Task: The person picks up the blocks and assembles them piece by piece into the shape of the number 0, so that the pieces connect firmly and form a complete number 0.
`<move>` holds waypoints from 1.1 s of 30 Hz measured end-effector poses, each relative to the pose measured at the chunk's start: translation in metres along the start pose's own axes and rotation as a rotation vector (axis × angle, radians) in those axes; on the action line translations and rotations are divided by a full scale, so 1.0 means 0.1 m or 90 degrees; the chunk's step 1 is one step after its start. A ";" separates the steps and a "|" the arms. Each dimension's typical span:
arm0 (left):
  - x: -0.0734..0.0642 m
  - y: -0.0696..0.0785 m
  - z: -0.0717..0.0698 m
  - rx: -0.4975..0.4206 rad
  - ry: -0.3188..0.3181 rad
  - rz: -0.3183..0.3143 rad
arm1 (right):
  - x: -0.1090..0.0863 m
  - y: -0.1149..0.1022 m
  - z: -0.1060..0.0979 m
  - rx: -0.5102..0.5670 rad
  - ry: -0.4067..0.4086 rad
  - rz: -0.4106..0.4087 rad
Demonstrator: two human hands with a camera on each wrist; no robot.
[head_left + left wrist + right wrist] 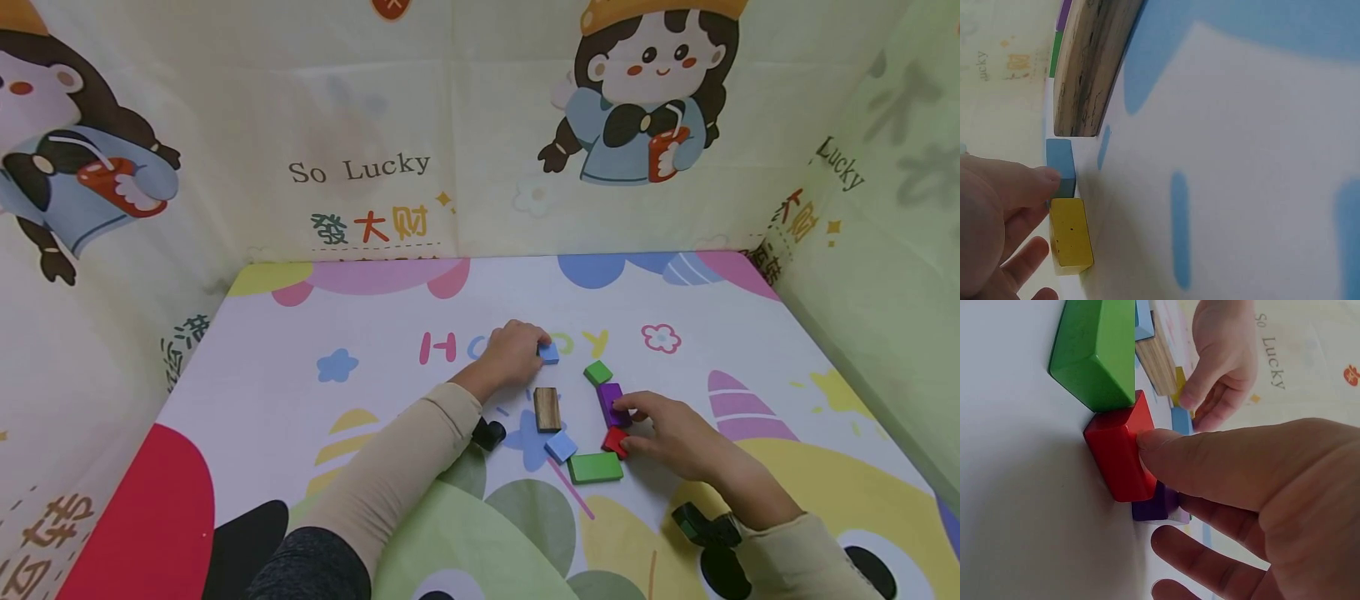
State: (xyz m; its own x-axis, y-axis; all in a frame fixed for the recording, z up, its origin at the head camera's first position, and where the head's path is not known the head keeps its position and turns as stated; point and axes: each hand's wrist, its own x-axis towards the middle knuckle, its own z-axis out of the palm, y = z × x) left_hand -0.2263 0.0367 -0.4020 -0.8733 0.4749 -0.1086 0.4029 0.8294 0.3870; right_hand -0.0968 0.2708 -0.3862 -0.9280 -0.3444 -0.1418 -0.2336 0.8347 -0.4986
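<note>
My left hand (513, 354) pinches a light blue block (550, 354) at the far side of a rough ring of blocks. Beside that block stands a yellow block (1071, 234), seen in the left wrist view and mostly hidden by the hand in the head view. On the ring's right side, my right hand (671, 433) touches two blocks. Its thumb rests against the red block (1119, 453), while its index finger reaches the purple block (611, 404). The other right fingers hang loosely apart from the blocks.
A green block (597, 372) lies just beyond the purple one. Nearer are a longer green block (596, 468), a second light blue block (561, 447) and a brown wood-grain block (547, 409). Printed cloth walls (495, 217) border the patterned table mat (262, 350).
</note>
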 end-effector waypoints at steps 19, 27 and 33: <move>0.01 0.02 0.04 0.005 -0.035 0.014 | -0.01 -0.02 0.00 0.003 -0.002 0.006; 0.00 0.03 0.05 0.017 -0.046 0.017 | 0.00 -0.02 0.00 0.005 -0.003 0.014; 0.00 0.02 0.04 0.013 -0.037 0.009 | 0.00 -0.02 0.00 0.006 -0.003 0.014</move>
State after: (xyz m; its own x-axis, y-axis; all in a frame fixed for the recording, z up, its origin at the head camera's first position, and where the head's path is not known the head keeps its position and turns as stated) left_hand -0.2242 0.0392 -0.4053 -0.8498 0.5031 -0.1569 0.4218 0.8278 0.3698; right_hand -0.0960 0.2688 -0.3853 -0.9315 -0.3284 -0.1561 -0.2110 0.8379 -0.5034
